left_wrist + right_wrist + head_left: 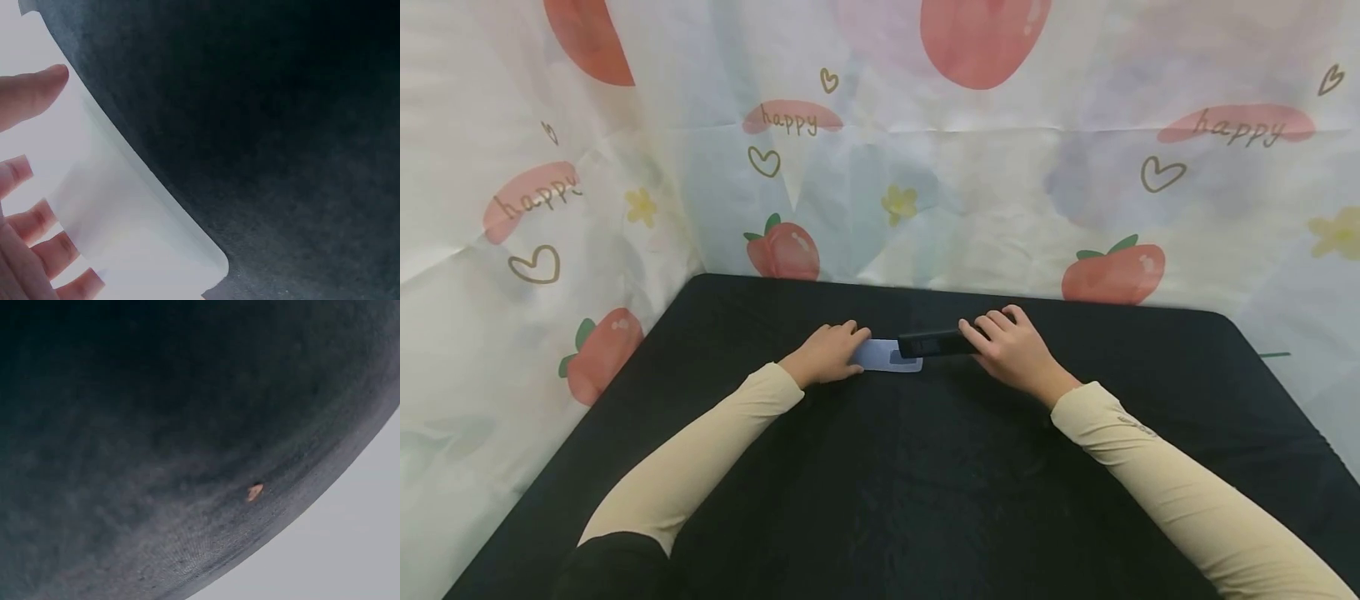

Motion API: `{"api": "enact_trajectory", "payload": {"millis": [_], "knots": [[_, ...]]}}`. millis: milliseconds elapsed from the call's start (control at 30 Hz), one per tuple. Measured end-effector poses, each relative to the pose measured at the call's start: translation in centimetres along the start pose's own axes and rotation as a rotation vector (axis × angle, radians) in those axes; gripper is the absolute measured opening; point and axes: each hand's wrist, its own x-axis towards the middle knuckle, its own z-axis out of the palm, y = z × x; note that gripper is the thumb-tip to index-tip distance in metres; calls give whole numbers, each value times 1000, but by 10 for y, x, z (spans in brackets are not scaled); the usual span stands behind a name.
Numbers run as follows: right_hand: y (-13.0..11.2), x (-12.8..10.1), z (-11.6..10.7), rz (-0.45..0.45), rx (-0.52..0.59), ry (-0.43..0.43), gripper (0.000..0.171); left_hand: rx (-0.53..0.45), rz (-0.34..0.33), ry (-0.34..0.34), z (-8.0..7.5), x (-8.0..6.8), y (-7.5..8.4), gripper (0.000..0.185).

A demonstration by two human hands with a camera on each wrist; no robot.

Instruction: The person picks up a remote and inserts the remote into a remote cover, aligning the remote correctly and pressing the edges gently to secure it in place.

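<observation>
Two hands, one table, so biggest stuff first:

Backdrop [970, 167]: white sheet with strawberries, hearts and "happy" printed all over, hung behind the table and along both sides.

Table [880, 500]: covered in black cloth, rounded far corners, pretty much fills the lower half of the head view.

Sleeves [700, 458]: beige, one on each arm, reaching in from the near edge.

Right hand [1015, 350]: fingers curled round the right end of the bar, gripping it just above the cloth.

Left hand [829, 354]: fingers [37, 219] fairly straight, pressing down on the left end of the card. Left wrist view shows the fingertips lying flat on it.

Bar [936, 342]: long, black, boxy, can't tell what it actually is. Lies crosswise, its left end over the card's right end.

Card [887, 357]: pale, flat on the cloth near the far edge, between the two hands.

Speck [254, 491]: tiny orange bit on the cloth, right wrist view only.
</observation>
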Motion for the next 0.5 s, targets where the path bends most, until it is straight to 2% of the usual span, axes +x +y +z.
{"api": "enact_trajectory", "payload": {"millis": [133,333,500], "knots": [[-4,1,2,-15,-20,-25,57,-21,-26,-25,0,-1,1,47],[-9,2,4,-45,-36,-56,59,-36,-35,-17,1,-2,3,47],[-12,5,5,-85,-45,-77,52,-36,-47,-12,-3,-1,5,44]]}}
